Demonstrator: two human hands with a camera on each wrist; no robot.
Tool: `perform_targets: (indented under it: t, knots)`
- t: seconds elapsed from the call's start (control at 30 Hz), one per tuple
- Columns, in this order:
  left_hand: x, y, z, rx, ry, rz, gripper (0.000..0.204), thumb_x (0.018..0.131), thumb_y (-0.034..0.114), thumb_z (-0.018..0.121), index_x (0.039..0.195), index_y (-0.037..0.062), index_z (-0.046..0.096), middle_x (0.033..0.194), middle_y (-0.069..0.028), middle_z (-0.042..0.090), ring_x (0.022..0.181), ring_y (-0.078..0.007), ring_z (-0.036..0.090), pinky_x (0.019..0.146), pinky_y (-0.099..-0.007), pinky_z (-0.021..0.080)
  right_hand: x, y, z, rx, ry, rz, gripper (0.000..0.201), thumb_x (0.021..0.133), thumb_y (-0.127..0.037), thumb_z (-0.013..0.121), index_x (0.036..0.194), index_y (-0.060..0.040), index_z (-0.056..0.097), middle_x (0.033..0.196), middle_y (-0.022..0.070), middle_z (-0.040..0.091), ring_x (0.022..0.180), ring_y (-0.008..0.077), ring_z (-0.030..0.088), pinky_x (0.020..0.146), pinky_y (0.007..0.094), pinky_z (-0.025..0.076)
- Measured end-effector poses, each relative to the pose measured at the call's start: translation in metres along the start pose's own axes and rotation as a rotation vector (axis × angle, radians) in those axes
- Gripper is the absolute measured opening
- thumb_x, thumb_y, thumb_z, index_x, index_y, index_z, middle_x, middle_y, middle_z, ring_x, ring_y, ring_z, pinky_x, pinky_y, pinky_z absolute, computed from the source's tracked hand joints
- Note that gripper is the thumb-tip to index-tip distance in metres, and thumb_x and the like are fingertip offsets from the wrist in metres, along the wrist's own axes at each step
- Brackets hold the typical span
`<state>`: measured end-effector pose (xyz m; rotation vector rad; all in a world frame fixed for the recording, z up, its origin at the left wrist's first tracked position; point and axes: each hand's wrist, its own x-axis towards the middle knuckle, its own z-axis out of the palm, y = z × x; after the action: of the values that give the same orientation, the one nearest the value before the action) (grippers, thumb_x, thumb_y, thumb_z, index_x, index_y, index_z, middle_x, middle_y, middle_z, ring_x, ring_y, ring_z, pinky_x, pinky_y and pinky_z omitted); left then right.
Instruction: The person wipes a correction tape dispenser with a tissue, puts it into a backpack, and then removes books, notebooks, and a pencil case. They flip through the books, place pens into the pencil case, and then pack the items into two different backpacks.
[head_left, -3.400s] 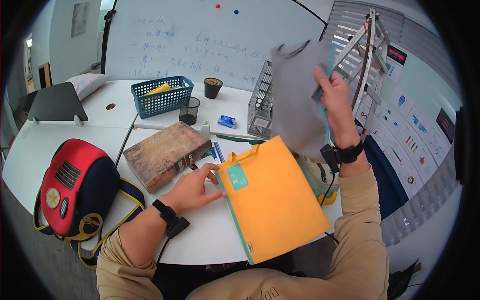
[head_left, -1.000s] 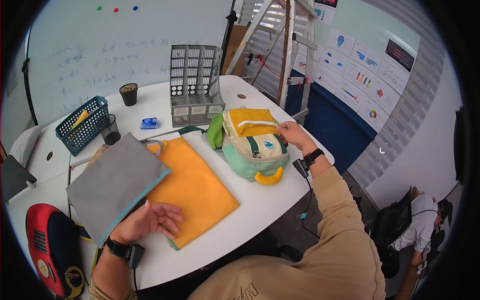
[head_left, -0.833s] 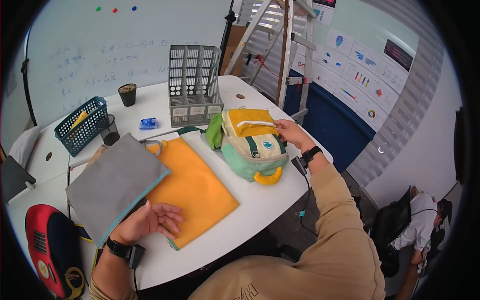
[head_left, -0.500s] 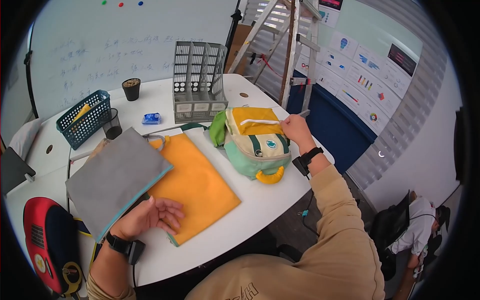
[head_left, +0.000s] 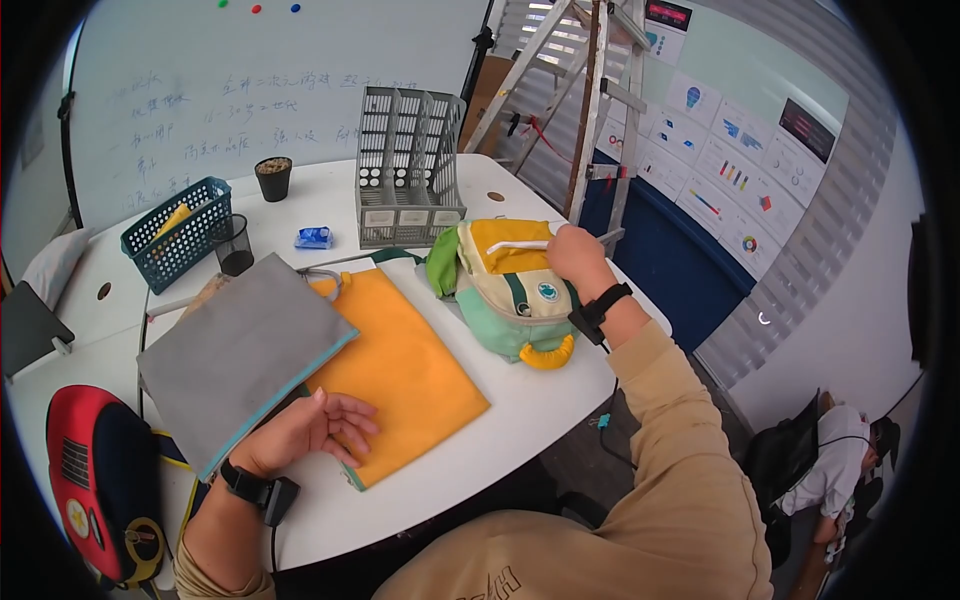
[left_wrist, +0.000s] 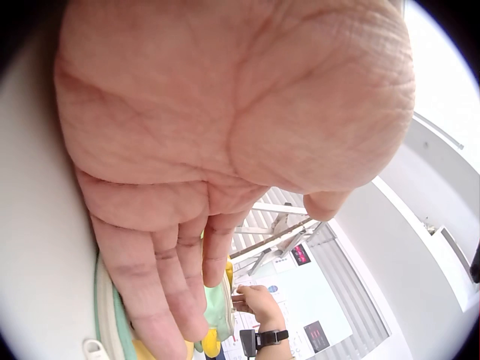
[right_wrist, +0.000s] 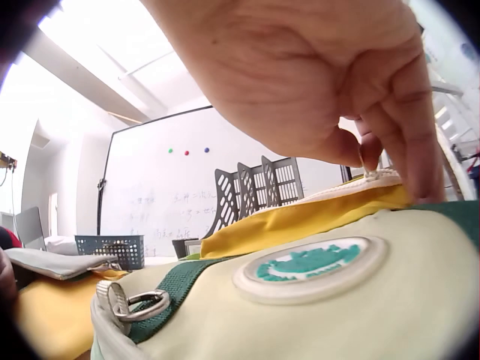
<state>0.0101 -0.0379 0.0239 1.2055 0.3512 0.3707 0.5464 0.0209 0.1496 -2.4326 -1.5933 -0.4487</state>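
My right hand (head_left: 582, 260) is at the yellow pocket (head_left: 512, 262) of a cream and mint-green backpack (head_left: 497, 325). Its thumb and fingertips pinch the zipper pull at the right end of the white zipper (right_wrist: 330, 193) in the right wrist view; the fingers partly hide the pull. Palm up and fingers loosely bent, my left hand (head_left: 320, 425) rests over an orange zip file bag (head_left: 410, 365) and holds nothing. A grey zip file bag (head_left: 245, 350) with a teal edge overlaps the orange one, its edge beside my left wrist.
A red and navy backpack (head_left: 95, 470) stands at the left. Behind are a teal basket (head_left: 185, 245), a mesh pen cup (head_left: 233, 250), a small pot (head_left: 273, 182), a blue packet (head_left: 313, 238) and a grey file rack (head_left: 410, 225). A stepladder (head_left: 600, 130) stands beyond the table.
The grey file bag, earlier raised in my right hand, now lies over the orange one. My left hand has let go of the orange bag; my right hand has moved to the backpack's zipper.
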Motion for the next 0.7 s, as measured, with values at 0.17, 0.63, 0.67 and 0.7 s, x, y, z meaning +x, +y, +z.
perform_targets:
  t: [0.17,0.63,0.67,0.7]
  knots:
    - [0.000,0.002,-0.002,0.038,0.003,-0.012,0.087,0.122,0.071,0.032,0.158,-0.0021,0.062,0.145,-0.0195,0.072,0.122,-0.0303,0.076,0.103,-0.0497,0.066,0.005,-0.042,-0.010,-0.207,-0.053,-0.085,0.022,0.100,-0.021,0.076,0.114,-0.0087,0.089,0.113,0.0171,0.088,0.110,0.0361,0.085,0.093,0.0474,0.067]
    - [-0.002,0.004,0.001,0.052,0.027,-0.048,0.087,0.122,0.071,0.034,0.157,-0.0037,0.063,0.144,-0.0205,0.073,0.121,-0.0303,0.076,0.102,-0.0480,0.066,0.002,-0.124,-0.015,0.065,-0.098,-0.172,0.034,0.092,-0.025,0.079,0.113,0.0010,0.085,0.115,0.0258,0.085,0.111,0.0439,0.082,0.096,0.0521,0.065]
    - [-0.002,0.005,0.001,0.056,0.027,-0.048,0.088,0.122,0.071,0.034,0.157,-0.0038,0.063,0.145,-0.0205,0.073,0.121,-0.0303,0.075,0.102,-0.0480,0.066,0.005,-0.124,-0.008,0.094,-0.110,-0.192,0.034,0.092,-0.024,0.079,0.114,0.0009,0.085,0.116,0.0262,0.085,0.112,0.0442,0.082,0.097,0.0522,0.065]
    - [-0.001,0.005,0.001,0.059,0.025,-0.048,0.088,0.122,0.071,0.034,0.157,-0.0040,0.063,0.145,-0.0206,0.073,0.121,-0.0303,0.075,0.103,-0.0480,0.066,0.005,-0.125,-0.005,0.121,-0.122,-0.212,0.034,0.092,-0.024,0.079,0.115,0.0008,0.084,0.117,0.0266,0.084,0.114,0.0445,0.082,0.098,0.0524,0.065]
